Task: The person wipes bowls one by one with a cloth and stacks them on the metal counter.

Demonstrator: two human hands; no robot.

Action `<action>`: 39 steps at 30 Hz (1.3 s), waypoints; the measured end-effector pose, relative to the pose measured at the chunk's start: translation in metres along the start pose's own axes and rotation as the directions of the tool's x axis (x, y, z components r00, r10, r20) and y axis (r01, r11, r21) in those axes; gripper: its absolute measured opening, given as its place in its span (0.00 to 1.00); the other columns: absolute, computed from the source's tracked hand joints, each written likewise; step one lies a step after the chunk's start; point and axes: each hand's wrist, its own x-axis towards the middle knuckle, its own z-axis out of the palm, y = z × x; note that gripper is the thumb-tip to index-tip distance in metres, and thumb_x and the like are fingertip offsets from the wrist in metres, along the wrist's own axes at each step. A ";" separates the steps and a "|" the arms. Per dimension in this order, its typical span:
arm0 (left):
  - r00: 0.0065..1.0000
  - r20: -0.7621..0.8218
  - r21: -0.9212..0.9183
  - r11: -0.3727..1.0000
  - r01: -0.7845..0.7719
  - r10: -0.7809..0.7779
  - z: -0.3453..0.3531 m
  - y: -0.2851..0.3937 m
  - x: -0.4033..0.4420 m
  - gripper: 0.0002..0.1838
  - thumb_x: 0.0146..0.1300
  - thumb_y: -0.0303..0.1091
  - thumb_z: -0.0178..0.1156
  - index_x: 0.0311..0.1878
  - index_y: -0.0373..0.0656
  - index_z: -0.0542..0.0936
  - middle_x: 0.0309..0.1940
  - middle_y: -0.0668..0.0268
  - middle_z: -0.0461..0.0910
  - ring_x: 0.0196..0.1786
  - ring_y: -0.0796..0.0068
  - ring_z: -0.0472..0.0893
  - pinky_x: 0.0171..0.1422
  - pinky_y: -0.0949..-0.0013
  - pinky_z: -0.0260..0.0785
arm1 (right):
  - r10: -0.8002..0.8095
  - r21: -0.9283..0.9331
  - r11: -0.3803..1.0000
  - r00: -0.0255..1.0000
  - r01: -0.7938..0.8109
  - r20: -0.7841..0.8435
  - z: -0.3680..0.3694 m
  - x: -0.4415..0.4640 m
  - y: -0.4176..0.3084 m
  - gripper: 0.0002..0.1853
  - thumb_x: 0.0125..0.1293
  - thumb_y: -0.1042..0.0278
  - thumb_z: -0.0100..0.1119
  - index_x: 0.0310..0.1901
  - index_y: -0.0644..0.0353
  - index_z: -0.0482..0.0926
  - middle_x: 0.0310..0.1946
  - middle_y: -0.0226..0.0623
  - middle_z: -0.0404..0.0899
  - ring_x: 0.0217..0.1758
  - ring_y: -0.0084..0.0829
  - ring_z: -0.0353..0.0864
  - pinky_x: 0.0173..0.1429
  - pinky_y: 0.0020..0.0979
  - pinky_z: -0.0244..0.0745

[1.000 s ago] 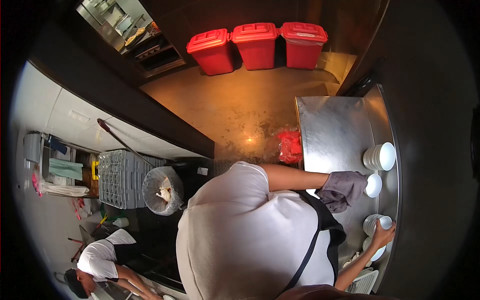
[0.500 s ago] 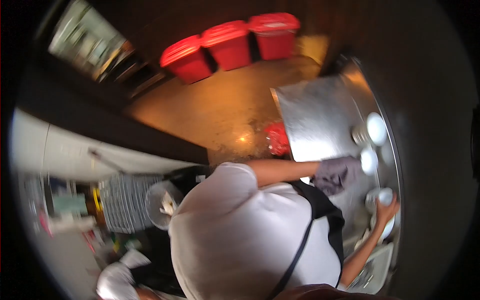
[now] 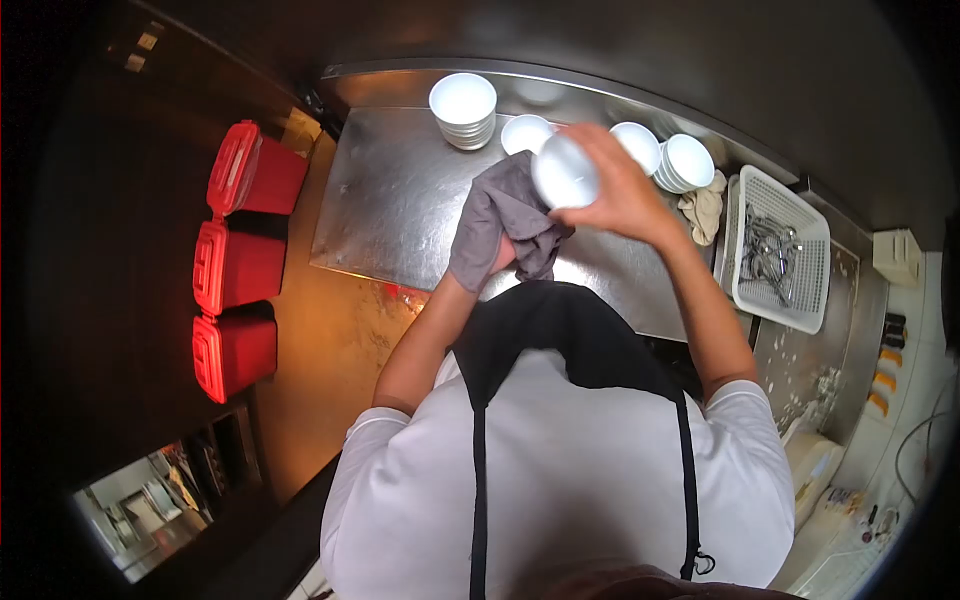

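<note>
A grey cloth [image 3: 490, 215] is draped over my left hand [image 3: 503, 255], covering most of its fingers. In my right hand [image 3: 630, 195] is a white bowl [image 3: 566, 175], tilted on its side and slightly blurred, with the fingers around its rim. The bowl is right beside the cloth; whether they touch is hard to tell. Behind, on the steel counter [image 3: 385, 190], a tall stack of white bowls [image 3: 466, 105] stands to the left. Another white bowl [image 3: 525, 133] sits next to it. Two further white stacks [image 3: 636, 148] [image 3: 688, 165] stand to the right.
A crumpled beige cloth [image 3: 704, 208] lies beside a white plastic basket [image 3: 818, 240] of metal cutlery [image 3: 770, 255] at right. A raised steel edge [image 3: 560, 88] runs along the counter's back. Three red lidded bins [image 3: 265, 180] stand on the floor at left.
The view has turned sharply with my head. My right hand has moved away from the bowls by the counter's back, bringing a bowl close to the cloth on my left hand.
</note>
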 end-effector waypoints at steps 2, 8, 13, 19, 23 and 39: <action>0.991 0.065 0.347 0.928 -0.133 0.117 0.000 0.000 0.002 0.36 0.66 0.43 0.69 0.70 0.37 0.67 0.64 0.57 0.75 0.66 0.65 0.77 0.70 0.60 0.75 | -0.072 0.041 0.997 0.995 0.069 0.075 0.014 0.000 -0.023 0.55 0.40 0.57 0.84 0.74 0.55 0.67 0.73 0.47 0.67 0.77 0.49 0.65 0.79 0.46 0.63; 0.889 -0.037 0.698 0.648 -0.304 0.456 0.038 0.035 -0.024 0.49 0.46 0.41 0.83 0.70 0.42 0.67 0.61 0.60 0.76 0.62 0.65 0.79 0.67 0.60 0.76 | 0.164 0.700 0.702 0.986 -0.132 0.022 0.064 -0.016 0.012 0.58 0.43 0.52 0.85 0.76 0.62 0.63 0.76 0.46 0.64 0.77 0.42 0.66 0.78 0.39 0.62; 0.533 0.106 0.862 0.190 -0.471 0.840 0.041 0.105 -0.040 0.44 0.47 0.45 0.81 0.65 0.38 0.72 0.54 0.58 0.81 0.56 0.66 0.82 0.61 0.64 0.76 | 0.126 0.554 0.674 0.815 -0.489 0.566 0.121 -0.059 0.015 0.39 0.59 0.56 0.79 0.67 0.67 0.74 0.59 0.44 0.83 0.63 0.34 0.79 0.71 0.33 0.69; 0.411 0.024 0.827 0.213 -0.521 0.911 0.031 0.163 -0.061 0.37 0.57 0.47 0.75 0.66 0.38 0.73 0.55 0.58 0.81 0.55 0.68 0.82 0.61 0.67 0.74 | 0.306 0.544 0.724 0.904 -0.424 0.298 0.065 -0.076 0.018 0.18 0.66 0.65 0.72 0.53 0.61 0.81 0.41 0.29 0.85 0.48 0.22 0.83 0.55 0.29 0.76; 0.544 0.233 0.939 -0.040 -0.342 0.806 0.031 0.131 -0.060 0.28 0.72 0.44 0.60 0.67 0.33 0.72 0.59 0.55 0.80 0.58 0.65 0.81 0.65 0.65 0.74 | 0.043 0.804 0.594 0.997 0.021 -0.058 -0.004 -0.023 -0.067 0.17 0.68 0.66 0.68 0.55 0.62 0.80 0.48 0.34 0.85 0.57 0.29 0.82 0.62 0.36 0.75; 0.893 0.067 0.783 0.530 -0.324 0.446 0.064 0.047 -0.042 0.41 0.57 0.41 0.74 0.70 0.36 0.66 0.64 0.59 0.73 0.67 0.68 0.74 0.74 0.65 0.66 | 0.098 0.988 -0.142 0.993 -0.056 0.070 0.029 0.027 -0.083 0.16 0.80 0.64 0.51 0.59 0.66 0.78 0.52 0.35 0.85 0.52 0.24 0.84 0.59 0.29 0.80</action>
